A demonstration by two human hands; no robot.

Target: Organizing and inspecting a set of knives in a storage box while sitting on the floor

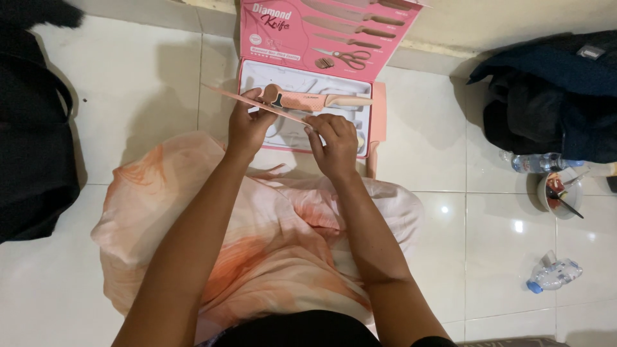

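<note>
An open pink knife-set box [379, 122] lies on the tiled floor in front of my lap, its lid [270, 38] standing up and printed with pictures of knives and scissors. My left hand [247, 125] and my right hand [334, 144] together hold a long, thin pink strip [228, 95] that slants from the upper left down to my right fingers. My left hand also grips a pink knife [315, 100] with a cream handle, lying level over the box's white tray [302, 82]. The rest of the tray's contents are hidden behind my hands.
A peach patterned cloth [257, 244] covers my lap. A black bag [32, 128] lies at left, dark clothing [553, 96] at right. A water bottle [540, 162], a small bowl with a spoon [560, 193] and a crushed plastic bottle [554, 274] sit on the floor to the right.
</note>
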